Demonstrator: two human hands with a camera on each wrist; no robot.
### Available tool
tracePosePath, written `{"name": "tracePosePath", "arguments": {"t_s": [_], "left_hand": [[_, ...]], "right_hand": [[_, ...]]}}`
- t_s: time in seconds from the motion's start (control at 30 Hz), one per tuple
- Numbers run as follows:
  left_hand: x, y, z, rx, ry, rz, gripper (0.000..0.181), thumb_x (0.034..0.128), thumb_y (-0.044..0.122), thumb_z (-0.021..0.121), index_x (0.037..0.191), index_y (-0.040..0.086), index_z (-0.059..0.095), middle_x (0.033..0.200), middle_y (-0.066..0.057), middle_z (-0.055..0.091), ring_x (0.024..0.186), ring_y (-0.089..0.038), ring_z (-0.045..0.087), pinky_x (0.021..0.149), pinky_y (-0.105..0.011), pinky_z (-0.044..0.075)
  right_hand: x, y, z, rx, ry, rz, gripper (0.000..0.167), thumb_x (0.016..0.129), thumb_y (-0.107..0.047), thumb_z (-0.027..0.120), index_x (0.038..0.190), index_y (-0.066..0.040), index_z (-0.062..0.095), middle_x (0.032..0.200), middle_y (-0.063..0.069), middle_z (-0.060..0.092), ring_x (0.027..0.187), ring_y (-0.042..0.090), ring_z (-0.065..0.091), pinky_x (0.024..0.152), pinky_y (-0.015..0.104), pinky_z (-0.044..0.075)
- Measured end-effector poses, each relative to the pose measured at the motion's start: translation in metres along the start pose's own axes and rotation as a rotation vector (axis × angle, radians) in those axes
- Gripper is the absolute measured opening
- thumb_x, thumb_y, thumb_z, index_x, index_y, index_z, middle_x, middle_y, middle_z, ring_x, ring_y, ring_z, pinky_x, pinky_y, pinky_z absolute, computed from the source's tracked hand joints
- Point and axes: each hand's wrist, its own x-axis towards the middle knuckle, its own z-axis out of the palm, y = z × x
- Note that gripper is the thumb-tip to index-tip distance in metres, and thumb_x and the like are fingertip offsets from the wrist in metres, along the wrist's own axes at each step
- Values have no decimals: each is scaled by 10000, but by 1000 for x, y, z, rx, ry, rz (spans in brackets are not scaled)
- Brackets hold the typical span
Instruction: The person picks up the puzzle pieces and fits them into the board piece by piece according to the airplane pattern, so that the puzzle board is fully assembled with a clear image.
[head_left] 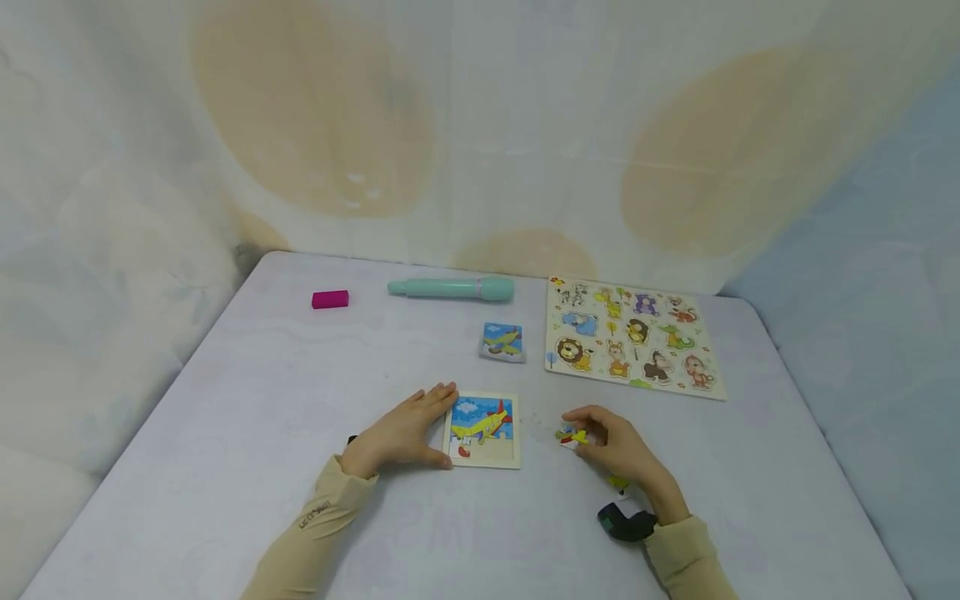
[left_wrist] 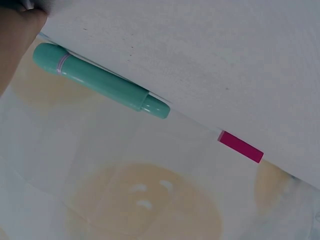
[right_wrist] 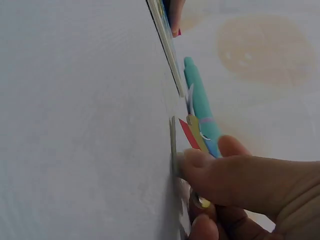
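A small wooden jigsaw tray (head_left: 517,450) with a yellow airplane picture lies in front of me, its lower part showing bare wood. My left hand (head_left: 408,429) rests along its left side, fingers at the top corner and thumb by the bottom corner. To the right of the tray, my right hand (head_left: 618,446) pinches a colourful jigsaw piece (head_left: 576,437) between thumb and fingers. The right wrist view shows a red and yellow piece (right_wrist: 192,132) tilted up at the fingertips; how many pieces are there I cannot tell. Another yellow piece (head_left: 618,482) lies beneath the right wrist.
Behind the tray sits a small airplane picture block (head_left: 502,342). An animal puzzle board (head_left: 630,387) lies at the back right. A mint-green pen-shaped tube (head_left: 450,288) and a magenta block (head_left: 330,299) are near the rear edge. A dark curved object (head_left: 626,525) is by the right wrist.
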Motion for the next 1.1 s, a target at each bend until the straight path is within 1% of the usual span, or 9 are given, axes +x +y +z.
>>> {"name": "tracePosePath", "arguments": {"t_s": [0.13,0.27,0.4,0.53,0.7,0.8,0.9,0.97,1.1], "left_hand": [[1,-1,2,11,-10,-15,1038,719,396,837,1520,39,281,1615,-86,227,1505,-267,191,1242,-466,156],[2,-3,2,17,-10,-20,1047,715,404,837,1524,47,275,1618,-75,220,1508,-257,184,1243,-461,154],[1,-2,2,10,-13,-20,1051,713,401,840,1522,42,275,1618,-83,220,1507,-264,185,1242,-466,154],[1,-1,1,-6,-9,-14,1041,714,384,844,1516,27,285,1614,-98,231,1504,-279,194,1240,-472,161],[1,1,1,-16,-12,-13,1030,720,375,842,1516,28,288,1614,-98,231,1504,-279,191,1241,-472,156],[1,0,1,-9,-16,-18,1037,718,381,841,1520,37,281,1616,-90,225,1506,-272,187,1242,-466,154],[2,-1,2,4,-17,-24,1044,719,395,839,1525,51,273,1619,-74,218,1508,-258,182,1245,-454,152],[2,-2,3,4,-13,-20,1042,719,396,838,1523,45,277,1618,-82,223,1507,-265,186,1243,-460,156],[2,-3,4,4,-7,-14,1034,722,401,834,1521,42,283,1617,-85,226,1505,-269,191,1241,-462,163]], "right_hand": [[4,-2,2,21,40,61,355,848,-50,697,1192,-119,644,1081,93,654,863,156,557,709,202,498],[11,-5,4,81,52,108,323,858,-88,711,1175,-97,651,1069,107,684,816,132,613,670,208,531],[18,-10,8,188,5,129,276,878,-106,698,1134,-18,650,926,112,684,714,117,647,610,235,569],[25,-18,15,245,-53,113,264,896,-119,679,1113,26,640,830,120,694,640,136,647,564,253,575],[31,-32,29,228,-99,91,262,883,-125,692,1120,-21,654,771,110,701,560,133,611,510,242,542],[34,-41,37,211,-135,60,235,878,-129,699,1092,-38,669,736,105,685,524,121,573,489,222,506],[37,-50,46,196,-161,21,190,874,-132,705,1037,-36,684,729,99,663,538,110,535,495,200,470],[38,-54,52,174,-164,3,163,867,-137,713,1002,-48,692,729,80,653,569,104,520,513,186,445],[41,-62,64,133,-156,-3,145,845,-146,735,964,-70,699,733,29,652,620,99,529,535,176,422]]}}
